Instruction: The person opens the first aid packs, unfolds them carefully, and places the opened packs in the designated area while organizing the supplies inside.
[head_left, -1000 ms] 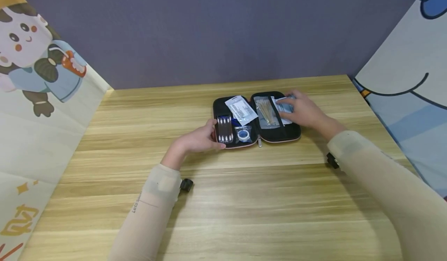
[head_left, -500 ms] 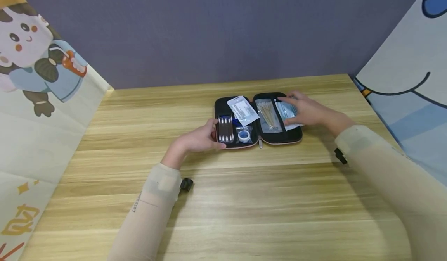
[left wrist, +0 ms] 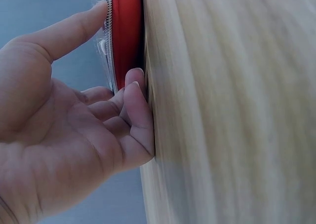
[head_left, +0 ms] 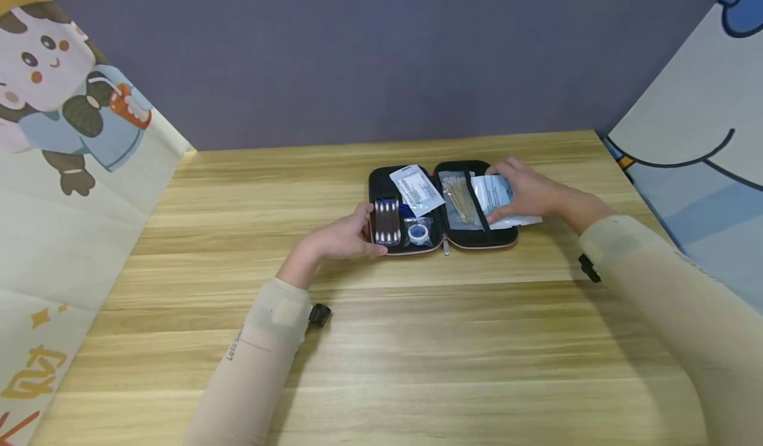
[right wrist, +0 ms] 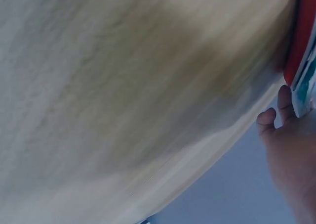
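Note:
An open zippered first-aid case [head_left: 438, 230], black inside and red outside, lies flat on the table. My left hand [head_left: 340, 235] holds its left edge, thumb at the front corner; in the left wrist view the hand [left wrist: 74, 115] has its fingers against the red side [left wrist: 127, 31]. My right hand [head_left: 530, 191] grips a blue-and-white packet [head_left: 493, 195] between thumb and fingers at the case's right half. The packet sticks out past the case's right edge. A bag of cotton swabs [head_left: 460, 201] sits beside it, next to a black strap [head_left: 477, 201].
In the left half lie a white packet [head_left: 417, 189], a pack of white-tipped swabs [head_left: 387, 224] and a bagged roll of tape [head_left: 418, 233]. The zipper pull [head_left: 446, 246] hangs at the front. A grey-purple panel [head_left: 381, 55] stands behind the wooden table [head_left: 417, 353].
My right hand has drawn the blue-and-white packet rightward, partly out from the strap. The case has shifted slightly right. My left hand keeps its hold on the case's edge.

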Available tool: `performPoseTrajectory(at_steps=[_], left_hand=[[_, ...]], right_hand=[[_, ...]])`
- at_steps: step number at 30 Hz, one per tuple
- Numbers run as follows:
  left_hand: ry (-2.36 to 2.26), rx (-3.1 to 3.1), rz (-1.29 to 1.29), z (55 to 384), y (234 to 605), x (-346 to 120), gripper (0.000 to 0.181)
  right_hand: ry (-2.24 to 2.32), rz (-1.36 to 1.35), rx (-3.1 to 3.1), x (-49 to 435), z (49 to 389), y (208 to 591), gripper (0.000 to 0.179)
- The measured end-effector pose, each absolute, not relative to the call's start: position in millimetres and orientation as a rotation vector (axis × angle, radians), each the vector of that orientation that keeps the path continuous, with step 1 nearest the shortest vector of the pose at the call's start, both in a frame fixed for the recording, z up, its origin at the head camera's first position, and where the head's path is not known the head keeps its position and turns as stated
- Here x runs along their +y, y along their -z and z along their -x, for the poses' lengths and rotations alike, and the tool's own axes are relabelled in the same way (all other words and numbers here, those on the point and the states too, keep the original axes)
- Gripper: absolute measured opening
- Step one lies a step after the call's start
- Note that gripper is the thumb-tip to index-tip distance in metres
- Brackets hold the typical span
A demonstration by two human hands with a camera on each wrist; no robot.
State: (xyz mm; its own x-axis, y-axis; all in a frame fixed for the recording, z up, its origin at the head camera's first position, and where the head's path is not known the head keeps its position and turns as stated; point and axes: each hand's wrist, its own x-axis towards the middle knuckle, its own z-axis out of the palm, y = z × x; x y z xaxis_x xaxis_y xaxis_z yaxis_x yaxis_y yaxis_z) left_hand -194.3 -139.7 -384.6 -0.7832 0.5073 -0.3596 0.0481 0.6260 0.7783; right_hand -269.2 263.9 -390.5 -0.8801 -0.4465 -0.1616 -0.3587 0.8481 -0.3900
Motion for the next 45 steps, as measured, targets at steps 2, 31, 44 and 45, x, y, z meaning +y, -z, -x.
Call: performPoseTrajectory(at_steps=[2, 31, 44, 45], left_hand=[[-1.067, 2.287, -0.436, 194, 384, -140, 0.105], [-1.069, 2.281, -0.428, 193, 382, -140, 0.105], [-1.060, 2.291, -0.427, 193, 383, -139, 0.106], [-1.059, 2.292, -0.428, 193, 383, -139, 0.106]], right_hand=[[0.522, 0.621, 2.758, 265, 269, 391, 0.110], [0.191, 0.617, 2.887, 265, 263, 382, 0.113], [0.193, 0.785, 2.831, 270, 257, 387, 0.098], [0.149, 0.803, 2.833, 268, 256, 386, 0.097]])
